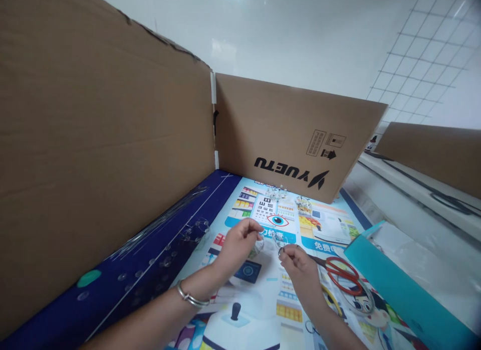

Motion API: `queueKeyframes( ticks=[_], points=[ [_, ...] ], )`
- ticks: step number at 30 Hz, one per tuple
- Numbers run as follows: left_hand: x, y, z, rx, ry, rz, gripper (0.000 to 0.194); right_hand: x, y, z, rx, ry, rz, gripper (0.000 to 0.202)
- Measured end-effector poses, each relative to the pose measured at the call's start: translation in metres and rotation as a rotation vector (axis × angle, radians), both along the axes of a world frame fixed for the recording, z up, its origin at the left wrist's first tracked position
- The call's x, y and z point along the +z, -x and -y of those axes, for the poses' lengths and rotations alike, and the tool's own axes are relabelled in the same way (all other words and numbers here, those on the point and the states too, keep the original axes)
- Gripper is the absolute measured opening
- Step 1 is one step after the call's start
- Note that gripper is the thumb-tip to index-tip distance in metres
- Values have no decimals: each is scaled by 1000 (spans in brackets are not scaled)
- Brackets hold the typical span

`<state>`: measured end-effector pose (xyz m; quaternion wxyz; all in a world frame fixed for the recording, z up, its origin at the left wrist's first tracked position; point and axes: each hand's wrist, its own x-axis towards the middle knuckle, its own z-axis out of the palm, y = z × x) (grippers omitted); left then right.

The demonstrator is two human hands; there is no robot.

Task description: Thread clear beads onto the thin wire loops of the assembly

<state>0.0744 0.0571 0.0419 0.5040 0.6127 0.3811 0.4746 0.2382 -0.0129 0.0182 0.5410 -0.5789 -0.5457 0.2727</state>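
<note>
Over the middle of a printed sheet, my left hand [244,239] is closed, thumb and fingertips pinching a thin, clear piece whose shape is too small to make out. A little to the right, my right hand [296,265] is closed too, its fingertips at a small dark ring-like piece and fine clear strands. A narrow gap separates the two hands. Beyond them lie a clear beaded bundle [276,193] and a second bundle with yellowish parts [303,205]. Red-handled scissors [342,276] rest beside my right hand, partly behind it.
Tall cardboard panels [300,134] stand at the left and back. A turquoise box [406,290] with clear plastic is at the right. Clear round pieces [167,260] and a green oval [89,278] lie on the dark blue strip at left.
</note>
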Motion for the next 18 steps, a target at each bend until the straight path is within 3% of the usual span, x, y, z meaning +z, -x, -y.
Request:
queueKeyframes(
  ticks=[5, 11, 15, 18],
  points=[
    [23, 27, -23, 3, -108, -120, 19, -8, 2, -1, -61, 18, -141, 16],
    [37, 59, -36, -145, -354, -580, 19, -18, 1, -2, -16, -11, -128, 14],
    [39, 71, -40, -263, -316, -713, 14, -18, -1, -2, 4, 11, -109, 13],
    [34, 72, -42, -270, -270, -722, 12, -18, 0, -1, 5, 28, -117, 14]
  ],
)
